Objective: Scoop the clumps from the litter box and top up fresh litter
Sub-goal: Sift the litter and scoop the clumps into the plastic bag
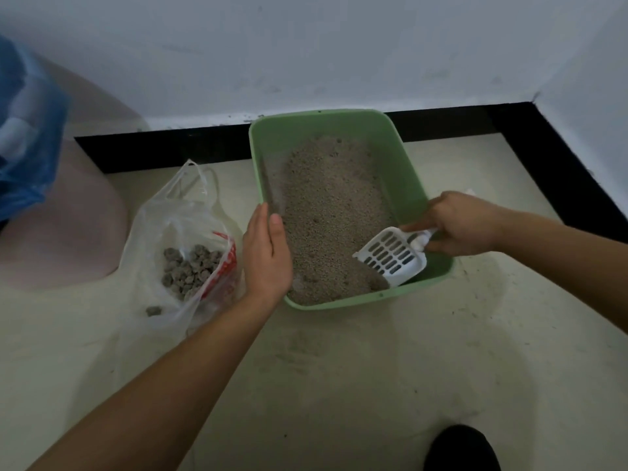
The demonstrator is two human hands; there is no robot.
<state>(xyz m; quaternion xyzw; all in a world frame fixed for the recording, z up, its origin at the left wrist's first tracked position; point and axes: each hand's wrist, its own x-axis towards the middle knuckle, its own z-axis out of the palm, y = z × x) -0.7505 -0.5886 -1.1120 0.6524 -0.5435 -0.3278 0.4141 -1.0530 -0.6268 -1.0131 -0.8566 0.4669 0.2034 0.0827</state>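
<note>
A green litter box (401,171) sits on the pale floor against the wall, with grey-brown litter (333,212) heaped along its middle. My right hand (458,224) grips the handle of a white slotted scoop (394,258), whose blade dips into the litter at the box's near right corner. My left hand (266,253) grips the box's left rim, thumb inside the wall and fingers outside it. Left of the box lies a clear plastic bag (176,239) holding several grey clumps (190,270). One loose clump (153,311) lies on the floor beside the bag.
A pink rounded object (78,205) with a blue plastic bag (23,137) over it stands at the far left. A black baseboard strip (560,154) runs along the white walls behind and to the right. A dark shoe (462,450) shows at the bottom edge.
</note>
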